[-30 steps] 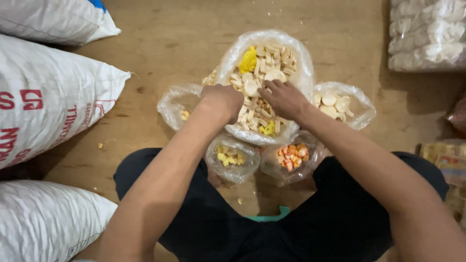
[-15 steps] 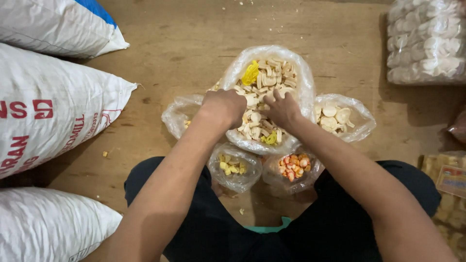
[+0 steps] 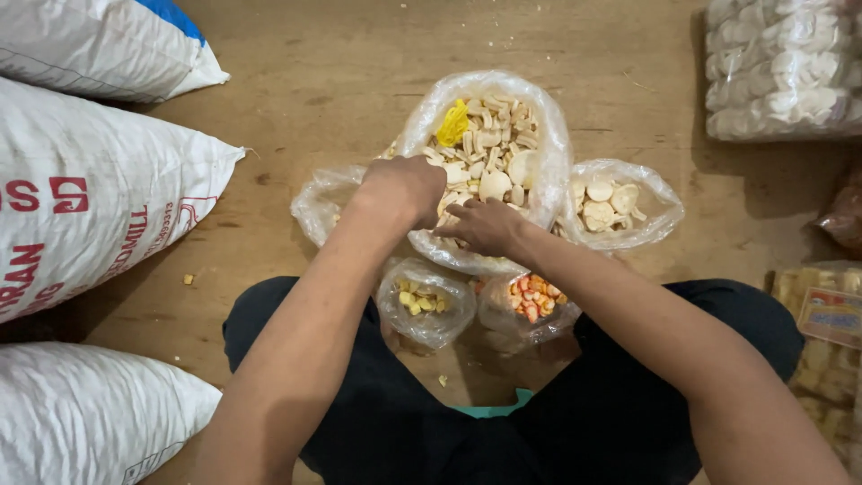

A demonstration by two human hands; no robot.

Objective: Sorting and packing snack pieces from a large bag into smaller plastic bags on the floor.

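A large clear plastic bag (image 3: 548, 135) stands open on the floor in front of me, full of pale mixed crackers (image 3: 489, 148) with one yellow piece (image 3: 453, 124). My left hand (image 3: 404, 187) is curled into a fist at the bag's left rim, and what is inside the fist is hidden. My right hand (image 3: 485, 226) lies on the crackers at the bag's near edge. Its fingers stretch left toward the left hand.
Around the big bag sit smaller bags: a nearly empty one (image 3: 319, 202), round pale crackers (image 3: 615, 202), yellow bits (image 3: 424, 301) and orange bits (image 3: 532, 296). White woven sacks (image 3: 99, 189) lie left. A bag of white crackers (image 3: 781, 67) and packets (image 3: 831, 323) lie right.
My right hand has drawn back from the middle of the crackers to the bag's near edge, closer to the left fist. The left hand has stayed closed at the rim.
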